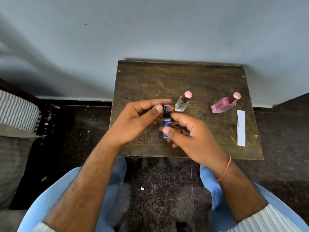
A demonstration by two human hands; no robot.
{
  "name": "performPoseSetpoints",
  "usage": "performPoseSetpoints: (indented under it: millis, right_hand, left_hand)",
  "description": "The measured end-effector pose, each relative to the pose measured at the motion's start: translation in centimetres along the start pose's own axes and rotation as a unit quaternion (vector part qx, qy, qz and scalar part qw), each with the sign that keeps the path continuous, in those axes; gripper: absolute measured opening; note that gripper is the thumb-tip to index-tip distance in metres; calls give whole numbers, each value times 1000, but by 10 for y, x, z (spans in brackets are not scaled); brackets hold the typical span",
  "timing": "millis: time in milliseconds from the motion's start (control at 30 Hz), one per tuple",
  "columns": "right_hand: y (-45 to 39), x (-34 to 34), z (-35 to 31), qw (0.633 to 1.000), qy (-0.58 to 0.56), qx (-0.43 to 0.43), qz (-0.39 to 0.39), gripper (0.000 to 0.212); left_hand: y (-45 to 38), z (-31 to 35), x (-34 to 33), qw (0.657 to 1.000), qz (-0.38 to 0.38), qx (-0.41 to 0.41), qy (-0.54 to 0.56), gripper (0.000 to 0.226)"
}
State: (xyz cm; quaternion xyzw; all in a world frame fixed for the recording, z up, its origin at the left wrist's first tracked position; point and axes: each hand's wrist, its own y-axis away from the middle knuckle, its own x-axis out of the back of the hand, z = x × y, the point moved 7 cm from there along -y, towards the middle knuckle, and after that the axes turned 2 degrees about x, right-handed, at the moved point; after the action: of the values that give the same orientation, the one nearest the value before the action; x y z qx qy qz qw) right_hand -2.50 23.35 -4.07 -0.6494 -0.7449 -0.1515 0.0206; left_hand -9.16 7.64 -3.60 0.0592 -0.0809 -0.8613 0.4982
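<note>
A small blue spray bottle [166,125] with a clear cap is held above the middle of a small dark wooden table [209,84]. My right hand [192,136] grips the bottle's blue body between thumb and fingers. My left hand [138,119] pinches the clear cap [166,108] at the top with thumb and forefinger. Whether the cap is seated on the bottle or lifted off is unclear.
A clear square bottle with a pink cap [182,102] stands just behind my hands. A pink bottle with a pink cap [224,105] stands at the right. A white paper strip [241,128] lies near the right edge. Striped fabric [18,111] sits left.
</note>
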Motion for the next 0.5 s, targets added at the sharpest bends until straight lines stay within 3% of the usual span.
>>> performPoseSetpoints:
  millis: [500]
  right_hand:
    - [7, 14, 13, 998, -50, -28, -30, 27]
  left_hand:
    - [-2, -9, -20, 992, 2, 35, 118, 27]
